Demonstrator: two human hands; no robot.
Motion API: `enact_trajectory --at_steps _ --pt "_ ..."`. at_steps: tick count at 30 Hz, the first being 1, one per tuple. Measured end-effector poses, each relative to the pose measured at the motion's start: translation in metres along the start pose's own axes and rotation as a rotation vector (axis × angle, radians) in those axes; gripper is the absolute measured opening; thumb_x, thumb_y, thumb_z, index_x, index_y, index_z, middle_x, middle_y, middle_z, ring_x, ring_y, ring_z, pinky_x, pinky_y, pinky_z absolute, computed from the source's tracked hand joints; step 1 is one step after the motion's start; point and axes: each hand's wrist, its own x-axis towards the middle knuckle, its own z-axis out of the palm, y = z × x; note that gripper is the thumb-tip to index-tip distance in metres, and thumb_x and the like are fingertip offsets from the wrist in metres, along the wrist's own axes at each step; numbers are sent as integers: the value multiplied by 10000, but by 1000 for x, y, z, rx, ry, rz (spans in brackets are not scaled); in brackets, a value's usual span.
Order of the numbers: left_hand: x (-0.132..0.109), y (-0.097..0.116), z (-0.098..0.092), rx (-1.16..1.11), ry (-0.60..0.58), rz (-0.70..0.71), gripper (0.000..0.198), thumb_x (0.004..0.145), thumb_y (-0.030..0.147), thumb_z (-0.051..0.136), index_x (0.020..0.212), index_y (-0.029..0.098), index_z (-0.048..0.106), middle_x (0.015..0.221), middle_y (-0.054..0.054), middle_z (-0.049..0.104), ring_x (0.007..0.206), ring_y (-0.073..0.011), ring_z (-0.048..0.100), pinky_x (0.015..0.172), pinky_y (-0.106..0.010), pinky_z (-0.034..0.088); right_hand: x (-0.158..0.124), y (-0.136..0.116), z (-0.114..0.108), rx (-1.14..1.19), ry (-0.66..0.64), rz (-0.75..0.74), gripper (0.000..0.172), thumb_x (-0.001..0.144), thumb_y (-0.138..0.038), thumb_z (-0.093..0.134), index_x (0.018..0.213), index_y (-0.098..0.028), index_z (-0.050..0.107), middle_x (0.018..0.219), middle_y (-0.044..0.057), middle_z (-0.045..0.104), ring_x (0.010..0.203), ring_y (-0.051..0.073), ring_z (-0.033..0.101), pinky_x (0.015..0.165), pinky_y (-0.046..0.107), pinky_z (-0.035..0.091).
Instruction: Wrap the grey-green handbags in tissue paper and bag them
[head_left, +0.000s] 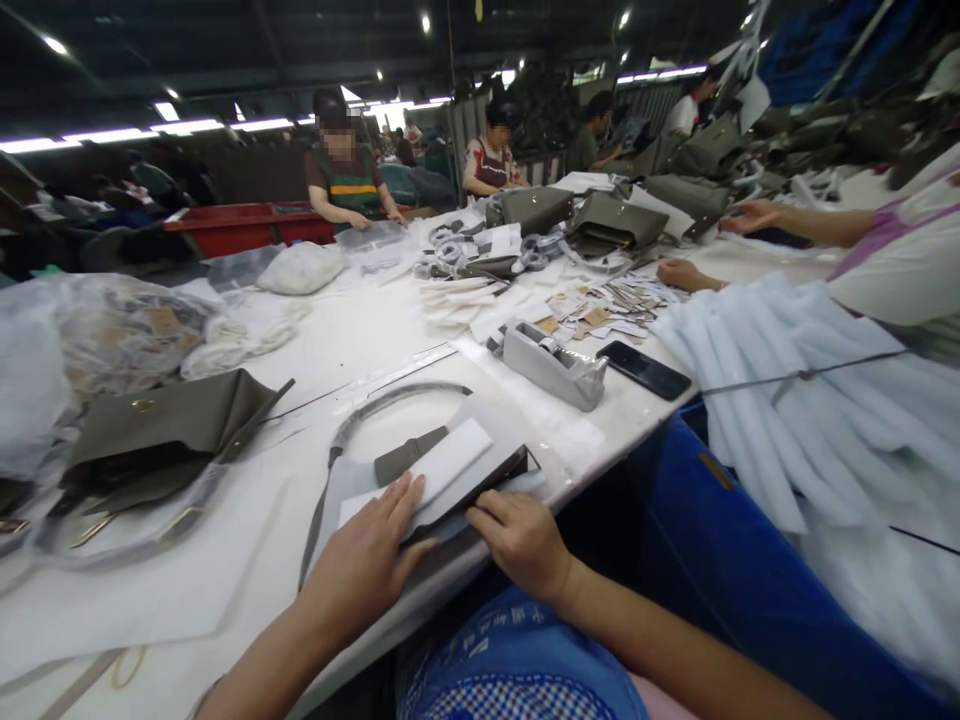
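- We judge the step in hand to be pressing the layers of a flat bundle [439, 480] and squaring its near edge.
- The bundle lies before us at 6 o'clock on the white table [322, 350], close to the table's edge.
- Our left hand [367, 545] is spread, fingers flat on the white strip [459, 455] at the bundle's 7 o'clock side; it presses rather than grips.
- Our right hand [525, 535] has curled fingers at the bundle's 4 o'clock edge; we cannot tell whether they pinch it.
- A next move, we think, calls for even pressure from the left palm and a sure hold by the right fingers, as loose layers could slide apart.
- The bundle looks thin and uneven: the white strip lies slanted, an olive-grey tab [409, 456] shows at its 11 o'clock side, and a dark edge [502, 470] runs along its near side.
- Around it, from 8 to 12 o'clock, curves a grey strap [360, 417], apparently covered in wrap.
- From the bundle, a tape dispenser [551, 365] stands near at 1 o'clock, a phone [643, 368] lies at 2 o'clock, and an olive bag [169, 435] sits well apart between 9 and 10 o'clock.
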Motion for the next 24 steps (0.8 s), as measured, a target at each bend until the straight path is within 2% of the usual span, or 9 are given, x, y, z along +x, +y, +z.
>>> enact_trajectory --at_steps 3,7,10,12,14,17,19,21,24 --pt "-4 4 10 55 102 39 732 883 397 626 1482 103 327 1476 -219 473 1311 -323 525 1026 -463 506 2 0 7 19 53 -3 245 986 -133 468 918 -178 699 799 38 694 671 159 600 606 297 416" --pt "-5 8 19 84 173 22 687 898 288 598 1488 90 305 1485 -225 461 1309 -328 526 1025 -472 509 0 8 13 56 117 -90 196 962 -105 520 975 -152 710 875 58 732 705 168 641 632 301 470" --pt "-5 12 25 95 195 -5 637 895 188 554 1478 72 327 1483 -221 465 1309 -330 526 1029 -479 505 -1 12 6 123 106 -150 204 949 -78 527 1013 -128 715 918 75 749 746 168 672 664 290 523" --pt "-6 15 31 114 213 -29 605 895 134 517 1472 70 347 1483 -215 467 1320 -327 515 1042 -484 491 1 14 -7 201 85 -213 228 954 -70 518 1069 -121 708 977 80 759 857 165 695 775 285 552" --pt "-7 19 37 137 223 -53 579 907 98 478 1473 76 356 1497 -208 451 1346 -320 485 1065 -483 467 7 17 -22 225 45 -288 285 961 -71 511 1185 -139 674 1102 71 752 1052 173 674 972 325 511" --pt "-10 22 45 164 224 -92 563 933 90 438 1488 92 344 1533 -194 401 1387 -309 432 1101 -474 426 20 29 -30 93 -61 -303 425 972 -93 506 1383 -192 546 1357 55 633 1319 230 521 1185 461 296" --pt "-11 24 48 176 227 -108 555 947 98 423 1495 101 339 1543 -188 386 1395 -308 419 1111 -471 412 27 39 -22 29 -115 -294 456 989 -98 469 1433 -199 492 1431 48 566 1359 240 480 1212 473 223" --pt "-10 27 47 184 217 -120 554 945 92 417 1494 111 345 1541 -182 391 1391 -310 425 1109 -472 412 28 45 -9 37 -123 -295 443 1002 -80 424 1421 -196 506 1413 35 584 1312 203 532 1201 411 247" --pt "-2 36 35 170 171 -164 531 935 149 449 1463 118 402 1549 -179 379 1398 -336 409 1098 -515 412 21 46 4 65 -48 -245 416 1007 -70 417 1362 -224 571 1329 2 654 1220 159 606 1152 340 307"
